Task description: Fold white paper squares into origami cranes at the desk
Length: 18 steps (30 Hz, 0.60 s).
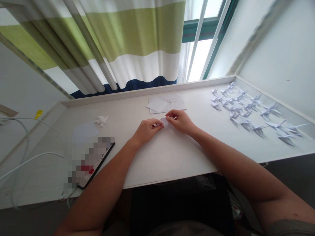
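L hand, R hand pinch 1 paper

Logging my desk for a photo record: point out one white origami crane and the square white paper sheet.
White origami crane (259, 130), head view, on its folded body.
Square white paper sheet (157, 105), head view, on its middle.

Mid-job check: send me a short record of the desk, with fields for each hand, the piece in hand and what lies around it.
left hand: pinching one end of small folded paper
right hand: fingertips on the same paper
behind hands: square white paper lying on printed sheet
desk right: cluster of white origami cranes
desk left: crumpled paper scrap, pixelated phone or tablet, white cable
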Tool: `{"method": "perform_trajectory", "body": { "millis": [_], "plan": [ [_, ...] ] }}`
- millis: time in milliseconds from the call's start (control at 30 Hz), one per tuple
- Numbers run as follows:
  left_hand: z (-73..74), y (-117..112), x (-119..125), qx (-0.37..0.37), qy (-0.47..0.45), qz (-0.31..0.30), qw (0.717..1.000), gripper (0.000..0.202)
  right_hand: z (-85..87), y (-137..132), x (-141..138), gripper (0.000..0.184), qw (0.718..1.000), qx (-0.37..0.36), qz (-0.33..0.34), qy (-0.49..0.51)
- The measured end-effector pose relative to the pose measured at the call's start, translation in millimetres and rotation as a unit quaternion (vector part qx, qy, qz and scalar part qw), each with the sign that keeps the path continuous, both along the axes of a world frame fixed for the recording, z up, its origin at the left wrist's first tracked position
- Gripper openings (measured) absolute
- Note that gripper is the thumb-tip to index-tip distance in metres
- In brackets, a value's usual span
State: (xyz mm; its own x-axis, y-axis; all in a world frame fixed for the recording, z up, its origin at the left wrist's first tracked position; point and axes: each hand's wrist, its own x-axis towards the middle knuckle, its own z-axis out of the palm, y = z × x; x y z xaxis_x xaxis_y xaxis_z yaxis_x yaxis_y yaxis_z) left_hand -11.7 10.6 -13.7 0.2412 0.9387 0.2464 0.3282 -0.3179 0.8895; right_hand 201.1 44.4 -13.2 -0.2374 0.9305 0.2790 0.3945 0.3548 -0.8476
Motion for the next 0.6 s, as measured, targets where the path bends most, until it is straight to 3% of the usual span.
{"method": "perform_trajectory", "body": {
  "millis": [100, 167, 267, 367, 600],
  "plan": [
    [-7.7, 5, -4, 0.005, 0.008, 0.003, 1.0, 0.009, 0.3, 2, 10, 0.011, 0.986, 0.138, 0.063, -0.075],
    [-11.7, 9, -8, 0.012, 0.011, 0.007, 1.0, 0.011, 1.7, 3, 17, 0.01, 0.965, 0.183, 0.13, -0.134],
    [-15.7, 15, -12, 0.059, 0.054, 0.002, 0.997, 0.008, 1.7, 4, 23, 0.02, 0.946, 0.194, 0.182, -0.184],
    [-16.5, 17, -16, 0.105, 0.129, -0.022, 0.986, 0.002, -0.1, 7, 23, 0.02, 0.943, 0.186, 0.187, -0.205],
    [-10.3, 10, -15, 0.097, 0.204, -0.016, 0.974, 0.011, -5.4, 16, 23, 0.018, 0.953, 0.163, 0.171, -0.188]
  ]
}}
